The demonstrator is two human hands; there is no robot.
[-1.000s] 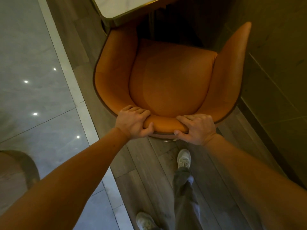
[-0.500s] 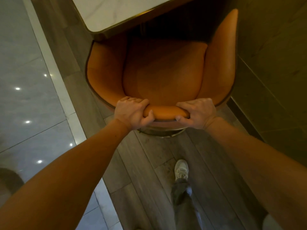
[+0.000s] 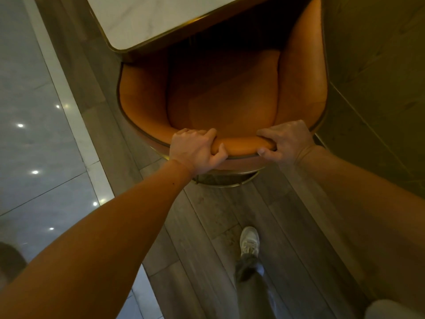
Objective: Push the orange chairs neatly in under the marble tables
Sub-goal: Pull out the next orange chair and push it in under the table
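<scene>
An orange tub chair (image 3: 223,95) with a curved back and brass trim stands in front of me. The front of its seat and its left arm reach under the corner of a white marble table (image 3: 147,17) with a gold rim. My left hand (image 3: 195,150) grips the top of the chair's backrest, fingers over the inside and thumb on the outer edge. My right hand (image 3: 285,141) holds the same backrest rim a little to the right. The chair's round brass base (image 3: 230,180) shows just below my hands.
A dark panelled wall (image 3: 379,77) runs close along the chair's right arm. Wooden floorboards (image 3: 207,238) lie under me, with my right foot in a pale shoe (image 3: 249,242) on them. Glossy grey tiles (image 3: 34,134) lie to the left past a pale border strip.
The chair has slid forward, further under the marble table, whose top now covers more of the seat's front. Both hands kept their grip on the backrest and I have stepped after it.
</scene>
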